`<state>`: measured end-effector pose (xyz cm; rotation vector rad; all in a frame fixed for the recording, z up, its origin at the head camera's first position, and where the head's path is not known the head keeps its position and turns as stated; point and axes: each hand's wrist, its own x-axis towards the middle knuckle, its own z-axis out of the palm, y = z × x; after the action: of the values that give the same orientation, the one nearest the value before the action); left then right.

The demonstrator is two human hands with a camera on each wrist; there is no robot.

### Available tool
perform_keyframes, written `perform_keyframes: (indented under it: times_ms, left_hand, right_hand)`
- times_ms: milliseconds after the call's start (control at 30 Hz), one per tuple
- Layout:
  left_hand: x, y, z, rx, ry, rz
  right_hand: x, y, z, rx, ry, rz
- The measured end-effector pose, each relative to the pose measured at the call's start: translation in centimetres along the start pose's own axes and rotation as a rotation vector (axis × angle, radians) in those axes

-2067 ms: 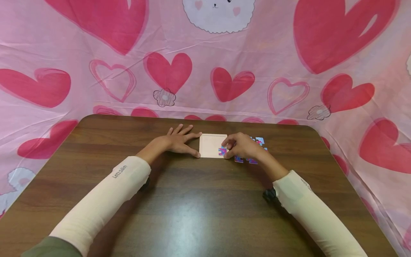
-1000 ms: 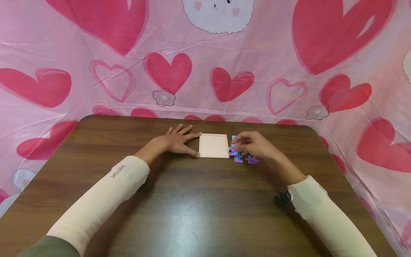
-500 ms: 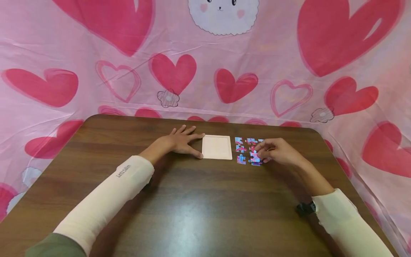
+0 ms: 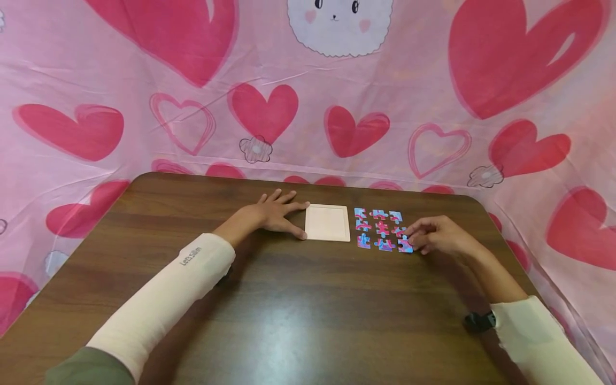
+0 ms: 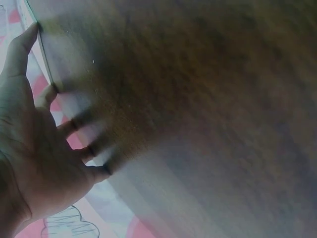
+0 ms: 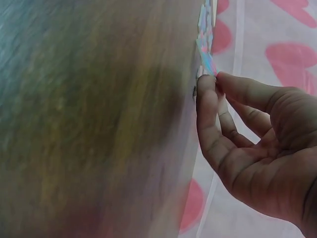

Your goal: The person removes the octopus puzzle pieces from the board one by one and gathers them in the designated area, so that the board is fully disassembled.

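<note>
In the head view my left hand point(image 4: 279, 215) lies spread on the table, thumb and index fingertips touching the left edge of a pale wooden puzzle tray point(image 4: 327, 222) with a bare surface. My right hand point(image 4: 438, 235) pinches a blue and pink puzzle piece point(image 4: 406, 245) between thumb and fingertips, at the lower right corner of the loose puzzle pieces point(image 4: 382, 229). Those pieces lie in rough rows just right of the tray. The right wrist view shows the pinched piece point(image 6: 206, 57) tilted at the fingertips. In the left wrist view the left hand point(image 5: 42, 144) has its fingers apart.
The brown wooden table point(image 4: 289, 310) reaches back to a pink heart-patterned cloth point(image 4: 308, 133) hanging behind it. A dark strap point(image 4: 480, 322) shows at the right wrist.
My right hand has carried the pinched puzzle piece from the tray's lower right corner, rightward past the other pieces, to their lower right. My left hand stays at the tray's edge.
</note>
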<state>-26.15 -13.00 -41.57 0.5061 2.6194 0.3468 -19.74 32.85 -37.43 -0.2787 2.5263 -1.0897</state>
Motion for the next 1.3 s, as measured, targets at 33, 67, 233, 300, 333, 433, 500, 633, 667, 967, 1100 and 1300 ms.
perform_keyframes:
  times_ms: [33, 67, 233, 300, 333, 433, 500, 633, 667, 967, 1100, 1300]
  left_hand:
    - [-0.1, 0.1, -0.1, 0.005, 0.000, -0.002]
    - [-0.1, 0.2, -0.1, 0.010, -0.001, -0.004]
    - [-0.4, 0.5, -0.3, 0.026, -0.007, -0.011]
    - [-0.3, 0.5, -0.3, 0.024, -0.009, -0.010]
    - [-0.3, 0.4, -0.3, 0.022, -0.009, -0.010]
    - [-0.1, 0.3, -0.3, 0.017, -0.010, -0.009]
    - [0.0, 0.3, -0.3, 0.016, -0.010, -0.009]
    - [0.0, 0.3, -0.3, 0.022, -0.009, 0.003]
    - [-0.2, 0.3, -0.4, 0.024, -0.008, 0.008]
    - [-0.1, 0.0, -0.7, 0.022, -0.004, 0.027]
    - [0.7, -0.8, -0.3, 0.018, -0.013, 0.020]
    - [-0.8, -0.5, -0.9, -0.039, 0.047, 0.069]
  right_hand:
    - [0.0, 0.1, -0.1, -0.007, -0.001, 0.004]
    - [0.0, 0.2, -0.1, -0.016, -0.002, 0.002]
    - [0.2, 0.5, 0.0, -0.026, -0.005, 0.003]
    - [0.3, 0.6, 0.0, -0.022, -0.002, 0.005]
    - [0.3, 0.6, 0.1, -0.022, -0.001, 0.005]
    - [0.5, 0.8, 0.1, -0.018, 0.004, 0.002]
    - [0.5, 0.8, 0.1, -0.015, 0.009, 0.003]
    - [0.4, 0.8, 0.1, -0.014, 0.021, 0.007]
    - [0.4, 0.8, 0.1, -0.020, 0.031, 0.004]
    - [0.2, 0.3, 0.2, -0.049, 0.200, -0.057]
    - [0.2, 0.2, 0.2, -0.048, 0.236, -0.082]
    - [0.2, 0.4, -0.1, -0.085, 0.274, -0.110]
